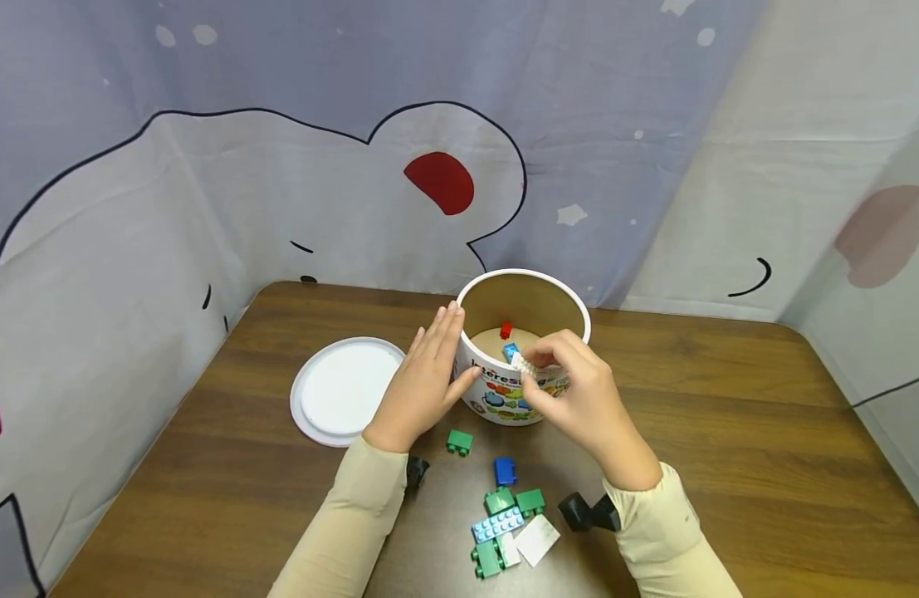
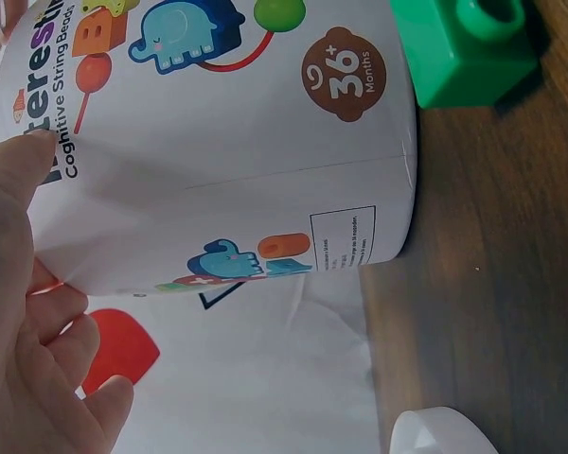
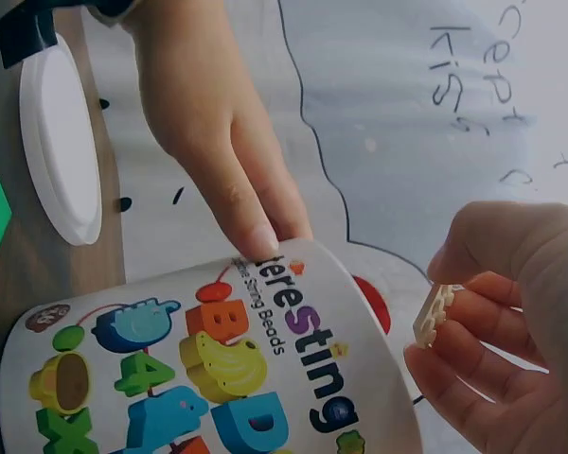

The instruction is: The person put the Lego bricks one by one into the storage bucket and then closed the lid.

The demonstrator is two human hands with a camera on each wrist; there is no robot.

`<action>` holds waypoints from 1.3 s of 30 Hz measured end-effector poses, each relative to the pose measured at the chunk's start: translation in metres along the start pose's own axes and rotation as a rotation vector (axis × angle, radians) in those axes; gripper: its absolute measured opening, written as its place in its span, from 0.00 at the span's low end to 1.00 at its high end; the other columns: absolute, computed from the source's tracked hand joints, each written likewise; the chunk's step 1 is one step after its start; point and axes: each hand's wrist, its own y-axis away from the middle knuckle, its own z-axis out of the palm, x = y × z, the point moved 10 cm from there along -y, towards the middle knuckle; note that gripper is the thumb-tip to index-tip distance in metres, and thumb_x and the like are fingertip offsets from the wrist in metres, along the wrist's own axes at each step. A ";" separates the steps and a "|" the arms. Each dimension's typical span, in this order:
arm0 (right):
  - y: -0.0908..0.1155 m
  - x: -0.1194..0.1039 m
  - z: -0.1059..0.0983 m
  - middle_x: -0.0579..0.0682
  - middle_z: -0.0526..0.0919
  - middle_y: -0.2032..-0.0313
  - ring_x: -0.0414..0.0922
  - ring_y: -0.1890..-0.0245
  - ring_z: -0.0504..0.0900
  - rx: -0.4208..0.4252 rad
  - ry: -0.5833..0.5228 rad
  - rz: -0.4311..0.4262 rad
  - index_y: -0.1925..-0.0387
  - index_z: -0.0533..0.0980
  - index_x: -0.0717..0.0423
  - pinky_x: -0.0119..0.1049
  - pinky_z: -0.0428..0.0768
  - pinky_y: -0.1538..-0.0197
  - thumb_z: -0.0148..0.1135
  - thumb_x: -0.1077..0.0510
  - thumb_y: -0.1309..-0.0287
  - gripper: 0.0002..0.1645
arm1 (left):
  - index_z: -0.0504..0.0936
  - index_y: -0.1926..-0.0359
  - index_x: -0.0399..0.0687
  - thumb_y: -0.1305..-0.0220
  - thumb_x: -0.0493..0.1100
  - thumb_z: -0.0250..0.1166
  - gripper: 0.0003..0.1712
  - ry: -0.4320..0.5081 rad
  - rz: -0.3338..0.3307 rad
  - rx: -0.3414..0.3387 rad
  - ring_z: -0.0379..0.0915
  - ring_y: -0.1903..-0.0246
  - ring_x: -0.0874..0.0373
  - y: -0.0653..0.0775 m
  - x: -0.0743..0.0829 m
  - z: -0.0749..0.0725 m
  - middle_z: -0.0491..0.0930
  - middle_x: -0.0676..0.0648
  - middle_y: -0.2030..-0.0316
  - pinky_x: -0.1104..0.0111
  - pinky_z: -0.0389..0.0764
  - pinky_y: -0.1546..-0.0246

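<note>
A round white bucket (image 1: 474, 384) with printed pictures of string beads stands on the table. My left hand (image 1: 422, 374) rests its straight fingers and thumb against the bucket's left side; the left wrist view shows the thumb (image 2: 24, 165) on the printed wall. At the front rim, my right hand (image 1: 582, 394) pinches a small cream-white studded building brick (image 3: 435, 315) between thumb and fingers. Inside the bucket lie a red brick (image 1: 506, 330) and a blue brick (image 1: 510, 351), the blue one partly hidden.
Left of the bucket lies a round white lid (image 1: 347, 390). In front of it are a green brick (image 1: 459, 442), a dark blue brick (image 1: 505, 472), a light blue studded brick (image 1: 498, 525), more green bricks and a flat white piece (image 1: 537, 540). A printed curtain (image 1: 339, 191) hangs behind.
</note>
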 end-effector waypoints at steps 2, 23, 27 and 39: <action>-0.003 0.008 -0.002 0.52 0.82 0.64 0.46 0.64 0.82 0.031 0.004 0.025 0.62 0.80 0.62 0.26 0.80 0.57 0.68 0.73 0.54 0.15 | 0.49 0.20 0.39 0.26 0.55 0.61 0.47 0.002 -0.004 -0.002 0.42 0.22 0.49 0.000 0.000 0.000 0.48 0.41 0.21 0.46 0.54 0.26; -0.035 0.092 0.009 0.63 0.81 0.65 0.56 0.62 0.82 -0.124 0.285 0.481 0.60 0.80 0.71 0.47 0.82 0.55 0.63 0.71 0.44 0.09 | 0.50 0.20 0.40 0.27 0.56 0.61 0.47 0.006 0.011 0.014 0.43 0.22 0.50 -0.001 0.005 0.007 0.49 0.42 0.21 0.47 0.54 0.26; -0.031 0.090 0.001 0.62 0.81 0.65 0.56 0.63 0.83 -0.067 0.253 0.477 0.59 0.80 0.70 0.47 0.84 0.56 0.63 0.71 0.43 0.09 | 0.50 0.20 0.39 0.27 0.56 0.61 0.47 -0.001 0.018 0.018 0.43 0.22 0.50 -0.001 0.005 0.007 0.49 0.42 0.21 0.46 0.55 0.27; -0.017 0.049 -0.022 0.53 0.82 0.69 0.45 0.69 0.81 -0.016 0.158 0.383 0.65 0.82 0.63 0.34 0.82 0.64 0.66 0.69 0.43 0.04 | 0.50 0.20 0.40 0.27 0.56 0.61 0.47 -0.003 0.016 0.016 0.42 0.21 0.51 -0.001 0.004 0.006 0.49 0.42 0.21 0.48 0.54 0.26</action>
